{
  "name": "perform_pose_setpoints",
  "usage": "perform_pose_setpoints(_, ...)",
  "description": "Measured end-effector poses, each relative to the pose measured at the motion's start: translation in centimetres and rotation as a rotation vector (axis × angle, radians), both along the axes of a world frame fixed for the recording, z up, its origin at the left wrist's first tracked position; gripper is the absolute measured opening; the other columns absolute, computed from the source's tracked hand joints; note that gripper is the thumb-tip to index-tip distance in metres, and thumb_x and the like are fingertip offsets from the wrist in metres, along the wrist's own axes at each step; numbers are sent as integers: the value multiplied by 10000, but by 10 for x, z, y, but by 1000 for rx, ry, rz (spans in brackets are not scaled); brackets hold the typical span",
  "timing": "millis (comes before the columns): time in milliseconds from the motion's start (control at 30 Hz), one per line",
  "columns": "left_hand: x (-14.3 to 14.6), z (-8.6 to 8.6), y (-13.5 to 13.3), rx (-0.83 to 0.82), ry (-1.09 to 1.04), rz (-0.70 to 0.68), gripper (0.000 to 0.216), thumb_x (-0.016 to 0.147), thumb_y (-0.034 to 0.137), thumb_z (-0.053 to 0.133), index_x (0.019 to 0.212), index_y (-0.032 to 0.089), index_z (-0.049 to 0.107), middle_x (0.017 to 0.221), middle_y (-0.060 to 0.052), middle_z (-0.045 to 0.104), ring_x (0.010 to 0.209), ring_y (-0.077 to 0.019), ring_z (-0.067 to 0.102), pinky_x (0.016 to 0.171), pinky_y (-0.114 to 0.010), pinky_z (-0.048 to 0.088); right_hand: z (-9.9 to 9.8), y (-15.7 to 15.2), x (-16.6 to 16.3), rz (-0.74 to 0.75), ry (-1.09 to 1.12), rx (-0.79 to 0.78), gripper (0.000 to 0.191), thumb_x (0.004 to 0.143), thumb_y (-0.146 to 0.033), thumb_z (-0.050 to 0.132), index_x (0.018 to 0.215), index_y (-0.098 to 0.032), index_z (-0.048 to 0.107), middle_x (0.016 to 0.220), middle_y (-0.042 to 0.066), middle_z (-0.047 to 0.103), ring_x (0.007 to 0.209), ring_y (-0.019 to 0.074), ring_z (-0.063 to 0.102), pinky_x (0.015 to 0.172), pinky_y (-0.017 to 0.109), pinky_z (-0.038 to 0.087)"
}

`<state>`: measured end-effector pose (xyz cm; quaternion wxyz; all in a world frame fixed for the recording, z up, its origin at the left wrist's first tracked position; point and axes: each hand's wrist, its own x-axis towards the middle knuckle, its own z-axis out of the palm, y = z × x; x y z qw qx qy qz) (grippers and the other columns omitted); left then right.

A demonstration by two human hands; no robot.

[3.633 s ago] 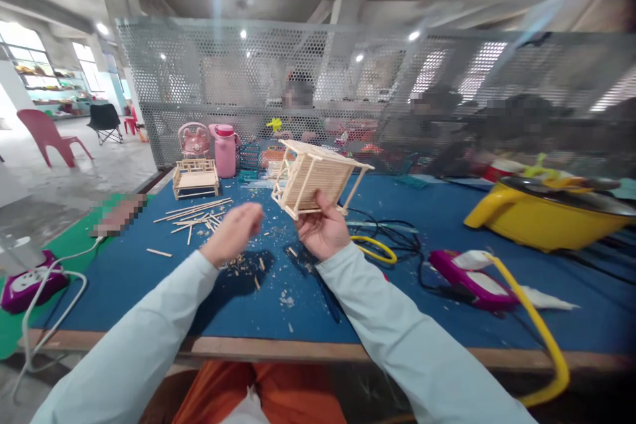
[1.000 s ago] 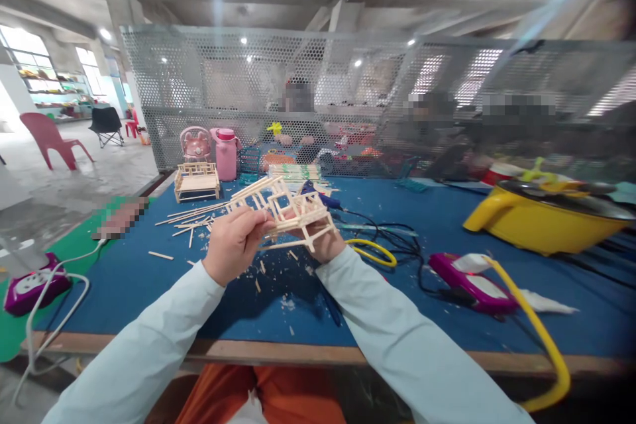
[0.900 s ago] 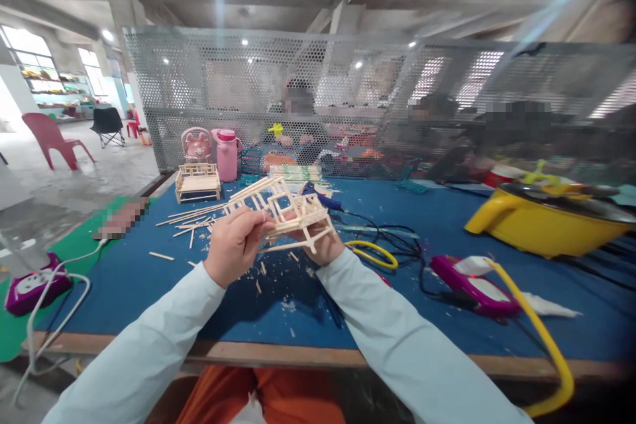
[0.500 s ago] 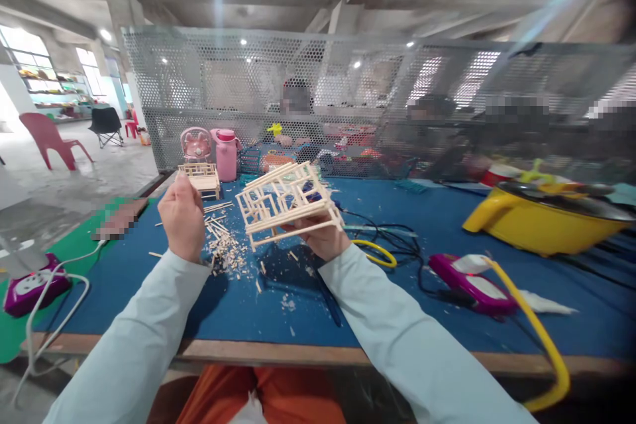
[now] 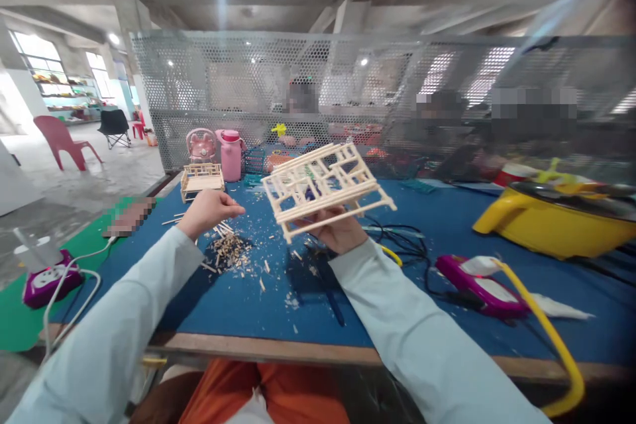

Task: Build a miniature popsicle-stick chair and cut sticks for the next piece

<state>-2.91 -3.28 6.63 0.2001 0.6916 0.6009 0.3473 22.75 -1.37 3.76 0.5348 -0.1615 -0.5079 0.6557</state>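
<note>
At the frame's centre, the right hand (image 5: 342, 230) is gripping a stick model (image 5: 328, 201), tilted above the surface (image 5: 223, 315); left of it, the left hand (image 5: 209, 211) is hovering, fingertips nearly meeting, any hold unclear. The model is looking largely assembled; loose sticks (image 5: 224, 229) are lying unattached.

We log matt bare wood on the frame (image 5: 330, 201), rough wood scraps (image 5: 231, 252), smooth matt tabletop (image 5: 213, 318), perforated metal screen (image 5: 263, 83), glossy plastic pan (image 5: 551, 222), shiny plastic socket (image 5: 464, 286), cloth sleeves (image 5: 397, 308).
</note>
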Motion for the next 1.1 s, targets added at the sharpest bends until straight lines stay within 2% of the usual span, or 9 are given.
perform_pose_setpoints(233,-12,14,10,-323,102,-309,285,645,458,592,579,198,688,747,-47,701,680,-170,583,643,-241,391,23,18,17,-87,-51,39,179,595,-187,740,736,-185,630,767,-3,705,740,176,667,771,377,552)
perform_pose_setpoints(333,-15,15,15,-321,310,-317,180,547,384,671,555,205,671,621,-5,665,630,-159,553,610,-230,367,19,16,17,-77,-17,43,195,591,-197,748,741,-189,625,771,-14,701,764,175,667,769,373,557)
perform_pose_setpoints(500,-8,17,12,-275,434,-217,323,491,472,700,465,181,562,441,19,528,457,-112,426,487,-228,284,1,15,17,-23,-23,-8,279,563,-232,776,790,-191,620,787,-21,703,735,177,671,721,361,578)
perform_pose_setpoints(633,-5,20,8,-536,202,-180,427,651,560,528,806,178,639,545,-28,626,394,-124,454,462,-238,305,-4,15,19,-3,-45,-29,295,579,-222,765,831,-196,615,788,-18,703,767,181,671,735,360,577)
perform_pose_setpoints(700,-8,19,10,-549,161,-185,468,683,518,500,988,179,608,590,-43,656,411,-139,494,475,-243,331,-2,14,20,-5,-28,-27,284,574,-216,768,814,-202,617,790,-18,705,766,180,671,719,345,580)
perform_pose_setpoints(800,-14,17,17,-304,268,-266,520,586,424,635,1048,188,604,665,-42,676,558,-168,577,563,-250,391,-1,12,20,-2,-4,-27,271,556,-239,781,772,-201,621,751,-23,703,735,180,674,699,338,583)
perform_pose_setpoints(900,-12,20,20,68,312,-276,660,449,394,748,1066,207,605,938,-86,670,830,-232,604,728,-306,434,-3,12,20,11,-10,-49,300,546,-251,787,790,-197,622,773,-16,705,750,192,676,721,362,579)
perform_pose_setpoints(1000,6,27,11,528,153,-117,426,643,416,647,1008,198,614,1107,-108,600,1058,-242,521,919,-389,368,-8,12,19,27,-34,-89,344,514,-230,802,804,-196,620,796,-10,706,769,194,674,716,354,579)
perform_pose_setpoints(1100,32,28,-13,867,-79,12,205,801,354,507,814,181,618,1074,-75,587,1042,-190,521,943,-397,363,-9,10,17,8,-31,-98,362,492,-218,809,801,-211,622,777,-22,701,793,195,670,729,349,571)
